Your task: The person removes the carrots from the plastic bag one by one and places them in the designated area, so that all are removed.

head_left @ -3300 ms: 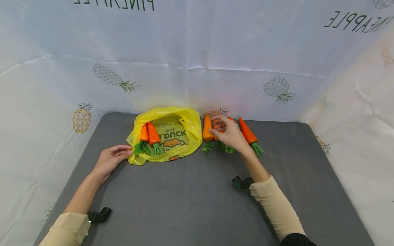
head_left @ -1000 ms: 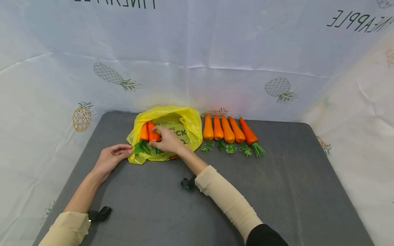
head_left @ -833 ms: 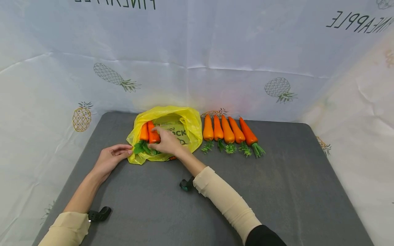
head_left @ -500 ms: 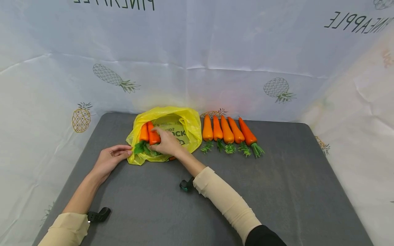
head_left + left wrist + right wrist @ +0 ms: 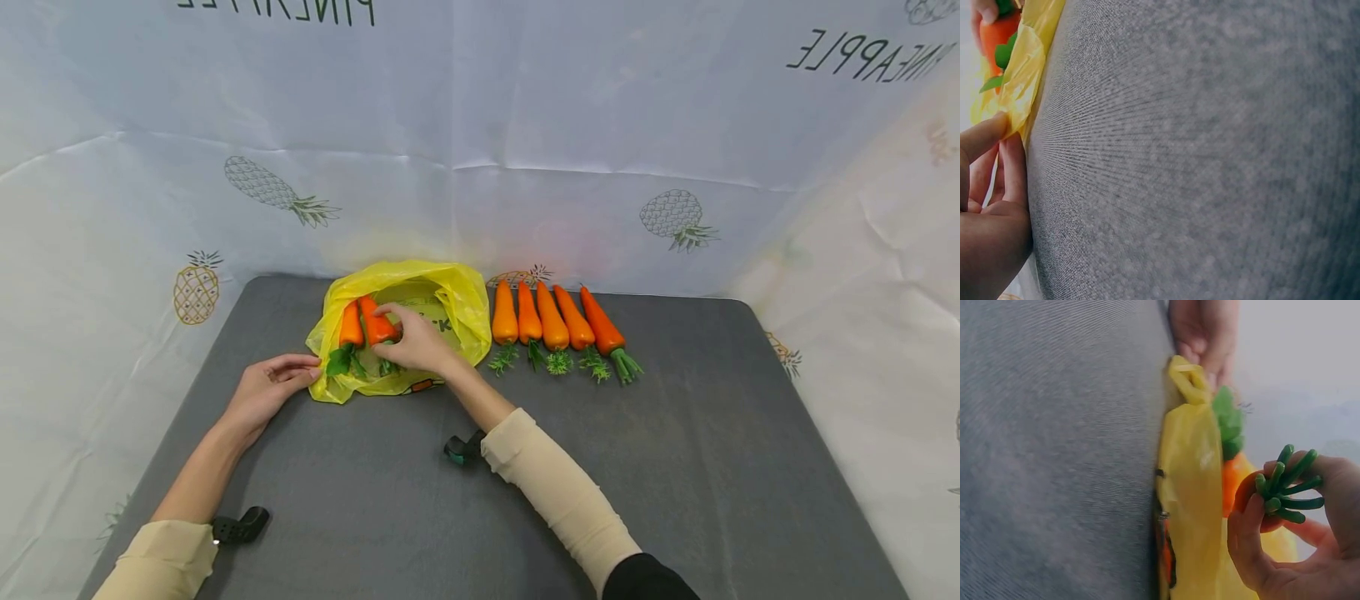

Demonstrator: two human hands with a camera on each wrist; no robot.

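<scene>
A yellow plastic bag (image 5: 474, 312) lies with its mouth open at the back left of the table. My left hand (image 5: 270, 390) pinches the bag's left rim between thumb and fingers, as the left wrist view shows up close. Inside the mouth, my right hand (image 5: 416, 342) grips an orange toy carrot (image 5: 374, 323) by its thick top end. Its green stalks (image 5: 1288, 487) stick out past the fingers in the right wrist view. Left of it in the bag lies a second carrot (image 5: 350, 325) with broad green leaves (image 5: 341, 360).
Several more carrots (image 5: 552, 321) lie in a row just right of the bag, green tops toward me. The grey table (image 5: 450, 517) ends at a white cloth backdrop (image 5: 465, 208) printed with pineapples.
My right hand has gone from the carrot row into the bag and gripped a carrot there. Its top end has just shifted slightly right, away from the other carrot. The left hand stays put.
</scene>
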